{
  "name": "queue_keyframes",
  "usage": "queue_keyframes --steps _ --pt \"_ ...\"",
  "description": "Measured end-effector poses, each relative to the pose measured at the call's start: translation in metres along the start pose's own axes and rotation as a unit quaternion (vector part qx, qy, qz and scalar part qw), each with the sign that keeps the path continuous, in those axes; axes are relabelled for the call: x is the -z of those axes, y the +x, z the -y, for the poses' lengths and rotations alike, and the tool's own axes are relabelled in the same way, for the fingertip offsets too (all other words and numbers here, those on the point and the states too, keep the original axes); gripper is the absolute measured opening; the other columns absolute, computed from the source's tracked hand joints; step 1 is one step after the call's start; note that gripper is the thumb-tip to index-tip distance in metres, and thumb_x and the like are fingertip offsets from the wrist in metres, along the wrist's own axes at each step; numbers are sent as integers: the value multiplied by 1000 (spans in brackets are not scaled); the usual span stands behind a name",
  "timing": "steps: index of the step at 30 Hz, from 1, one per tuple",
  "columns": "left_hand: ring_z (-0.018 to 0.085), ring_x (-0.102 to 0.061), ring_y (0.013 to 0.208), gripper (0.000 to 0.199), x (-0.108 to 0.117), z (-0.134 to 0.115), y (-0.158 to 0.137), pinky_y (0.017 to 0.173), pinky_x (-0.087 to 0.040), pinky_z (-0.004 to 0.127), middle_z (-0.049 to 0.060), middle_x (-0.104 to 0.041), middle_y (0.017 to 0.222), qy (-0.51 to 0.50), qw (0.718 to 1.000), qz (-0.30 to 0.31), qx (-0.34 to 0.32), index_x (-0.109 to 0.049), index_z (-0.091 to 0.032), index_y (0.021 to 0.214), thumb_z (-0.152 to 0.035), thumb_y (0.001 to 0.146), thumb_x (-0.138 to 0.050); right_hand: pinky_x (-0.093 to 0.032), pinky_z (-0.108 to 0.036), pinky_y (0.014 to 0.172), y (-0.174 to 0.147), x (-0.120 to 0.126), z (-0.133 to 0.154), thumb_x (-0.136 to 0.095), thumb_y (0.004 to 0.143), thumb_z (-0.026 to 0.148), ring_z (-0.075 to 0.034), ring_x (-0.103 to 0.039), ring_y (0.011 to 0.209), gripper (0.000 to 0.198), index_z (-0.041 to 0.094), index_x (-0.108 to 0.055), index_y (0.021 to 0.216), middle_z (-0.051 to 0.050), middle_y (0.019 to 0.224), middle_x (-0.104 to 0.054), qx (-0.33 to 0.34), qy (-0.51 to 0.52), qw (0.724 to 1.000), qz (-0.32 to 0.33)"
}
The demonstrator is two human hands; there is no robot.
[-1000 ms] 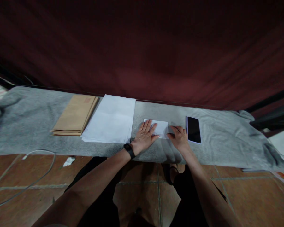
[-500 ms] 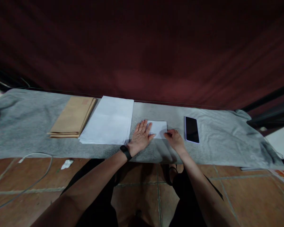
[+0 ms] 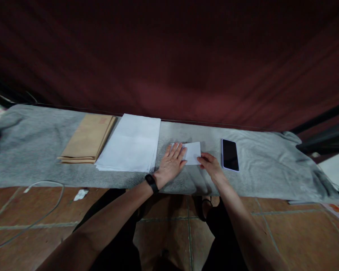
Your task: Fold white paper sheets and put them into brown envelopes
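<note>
Fingers of the left hand (image 3: 171,163) lie flat and slightly spread, pinning the left part of the folded white paper (image 3: 192,152) to the grey cloth (image 3: 257,169). Right hand (image 3: 211,165) has fingertips curled together at the paper's near right corner, touching it; a pinch can't be confirmed. Paper's long axis runs left-right, between the white sheet stack (image 3: 131,145) and the phone (image 3: 230,154), both hands equally close.

The folded white paper (image 3: 193,153) lay flat on the grey cloth, a small rectangle, its left part hidden under a flat palm and its near right corner pinched by fingertips, just left of the dark phone.
</note>
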State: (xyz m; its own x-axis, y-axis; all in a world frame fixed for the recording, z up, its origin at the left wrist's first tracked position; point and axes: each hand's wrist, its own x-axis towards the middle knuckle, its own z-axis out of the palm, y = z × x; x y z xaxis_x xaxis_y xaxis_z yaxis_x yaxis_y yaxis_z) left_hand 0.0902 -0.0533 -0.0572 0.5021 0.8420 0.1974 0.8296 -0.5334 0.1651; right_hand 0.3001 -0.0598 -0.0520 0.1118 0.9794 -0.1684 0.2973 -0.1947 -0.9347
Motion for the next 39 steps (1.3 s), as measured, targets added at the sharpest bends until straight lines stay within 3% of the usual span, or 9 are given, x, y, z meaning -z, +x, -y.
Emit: queue_keyframes --steps 4,7,10,15,19,24,31,35,39 --pt "26 -19 154 56 11 -6 5 125 -21 48 13 -29 164 -105 994 -36 4 -38 -15 152 -41 103 -37 -50 -29 62 -7 4 18 -55 86 45 -17 -59 69 30 19 -65 97 -3 83 -67 120 8 985 -123" --pt "26 -26 151 55 22 -12 9 124 -25 47 12 -34 162 -283 957 -65 13 -41 -19 150 -44 102 -43 -49 -30 70 -15 12 30 -52 93 37 -17 -59 76 22 20 -65 98 -3 87 -64 245 -79 931 -259" --pt "27 -42 143 55 29 -19 11 118 -35 46 11 -44 156 -517 853 -37 63 -47 -24 146 -48 97 -53 -46 -32 74 -23 18 34 -52 96 27 -17 -58 78 15 21 -66 97 -2 85 -63 354 -226 859 -292" --pt "26 -63 117 45 30 -25 11 93 -55 40 11 -68 125 -777 609 3 161 -66 -20 118 -53 88 -66 -41 -35 77 -33 3 30 -55 96 20 -20 -59 81 18 20 -68 108 -5 88 -67 463 -403 769 -178" --pt "18 -68 87 34 26 -23 12 77 -54 29 6 -73 92 -815 531 -10 230 -69 -15 92 -42 75 -80 -41 -35 83 -42 -16 31 -53 98 21 -19 -60 83 20 19 -68 111 -6 92 -70 483 -433 755 -99" --pt "14 -64 70 23 24 -14 13 64 -48 24 3 -72 79 -788 551 -19 274 -71 -14 85 -24 66 -77 -42 -39 92 -44 -25 31 -52 99 30 -23 -62 100 24 19 -67 114 -8 104 -69 449 -378 807 -58" --pt "19 -66 81 30 25 -3 9 76 -50 29 4 -75 85 -732 642 1 229 -75 -13 95 -16 67 -64 -44 -44 106 -12 -12 12 -45 96 33 -26 -47 133 46 19 -46 140 -15 143 -48 274 -239 918 -157" --pt "20 -67 85 43 18 5 12 77 -52 30 3 -75 91 -651 729 23 209 -71 -16 110 -10 70 -55 -49 -43 99 5 -7 -8 -48 93 37 -26 -58 119 53 19 -43 142 -16 135 -56 166 -207 953 -149" --pt "22 -65 104 56 11 10 15 93 -52 36 6 -72 110 -501 840 -13 206 -61 -19 127 -5 75 -49 -48 -46 97 7 -11 -17 -51 90 34 -27 -64 108 54 18 -44 141 -11 117 -68 115 -260 952 -117"
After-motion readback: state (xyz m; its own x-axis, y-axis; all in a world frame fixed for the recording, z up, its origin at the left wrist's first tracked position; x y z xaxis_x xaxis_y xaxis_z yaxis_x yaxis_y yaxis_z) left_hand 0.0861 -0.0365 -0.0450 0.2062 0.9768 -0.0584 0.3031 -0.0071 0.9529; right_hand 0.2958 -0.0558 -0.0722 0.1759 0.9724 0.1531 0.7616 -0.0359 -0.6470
